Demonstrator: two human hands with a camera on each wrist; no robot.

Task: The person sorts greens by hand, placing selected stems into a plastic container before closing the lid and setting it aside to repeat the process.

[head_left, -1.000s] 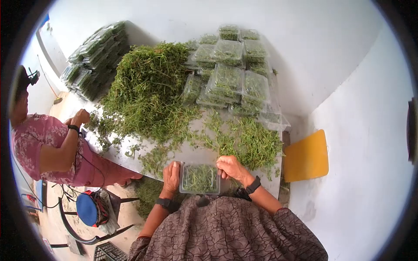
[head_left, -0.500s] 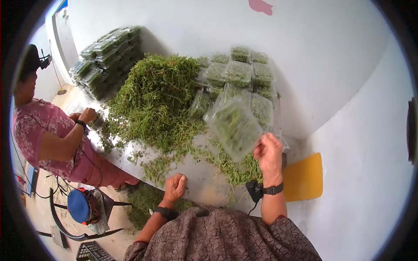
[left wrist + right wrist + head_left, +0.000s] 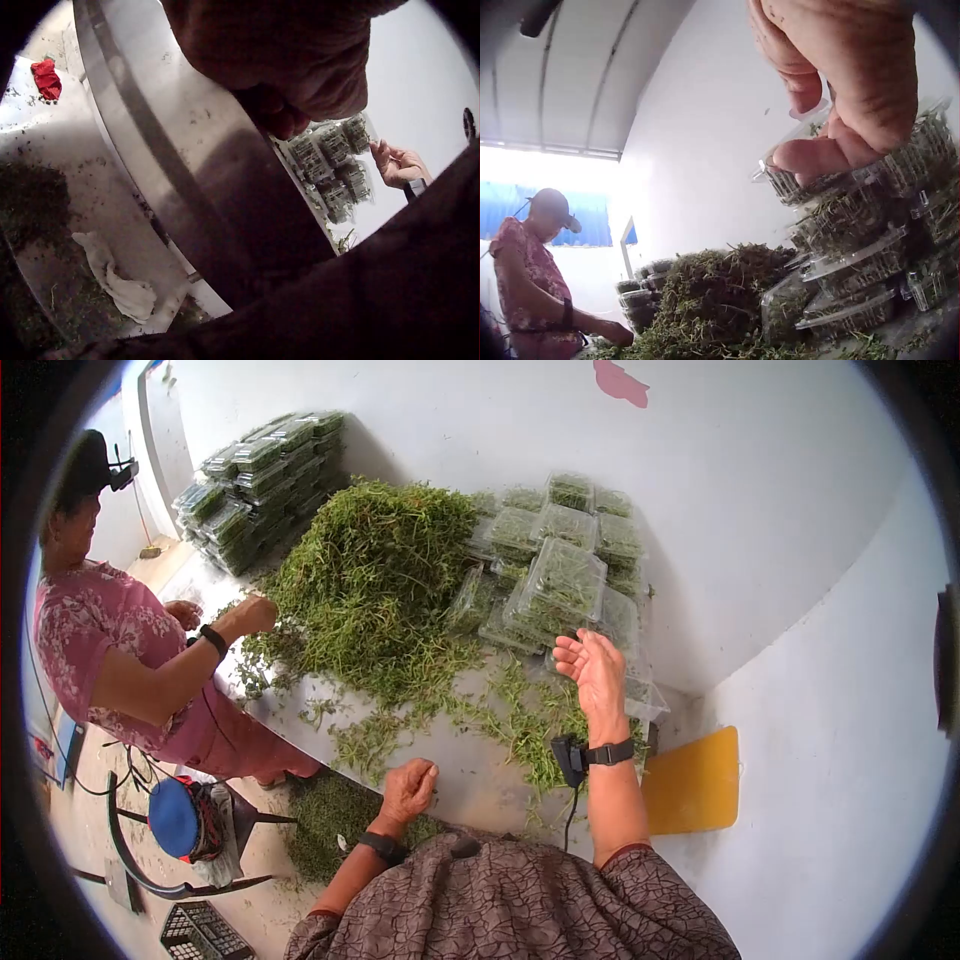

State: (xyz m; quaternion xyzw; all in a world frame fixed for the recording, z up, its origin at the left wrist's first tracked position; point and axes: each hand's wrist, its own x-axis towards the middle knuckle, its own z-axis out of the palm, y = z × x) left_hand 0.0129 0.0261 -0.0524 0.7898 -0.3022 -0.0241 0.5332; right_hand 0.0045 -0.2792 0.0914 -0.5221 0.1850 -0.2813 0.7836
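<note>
My right hand [image 3: 597, 678] is at the near edge of the stacked boxes, its fingers loosely bent and the palm showing. Just beyond its fingertips, a clear plastic box of green sprigs [image 3: 565, 578] lies tilted on top of the stack. In the right wrist view, the thumb and fingers [image 3: 821, 157] overlap the corner of this box. My left hand [image 3: 408, 790] rests at the table's near edge with loosely curled fingers and nothing visible in it. From the left wrist, that hand [image 3: 277, 52] is dark and close above the table edge.
A big heap of loose green plants [image 3: 375, 580] covers the middle of the table [image 3: 465, 785]. More filled boxes [image 3: 265, 480] are stacked at the back left. Another person [image 3: 125, 650] works at the left side. A yellow board [image 3: 692, 780] is at the right.
Both hands held the filled box at the near edge. My right hand then carried it forward onto the stack and its fingers have loosened. The left hand has stayed near the edge.
</note>
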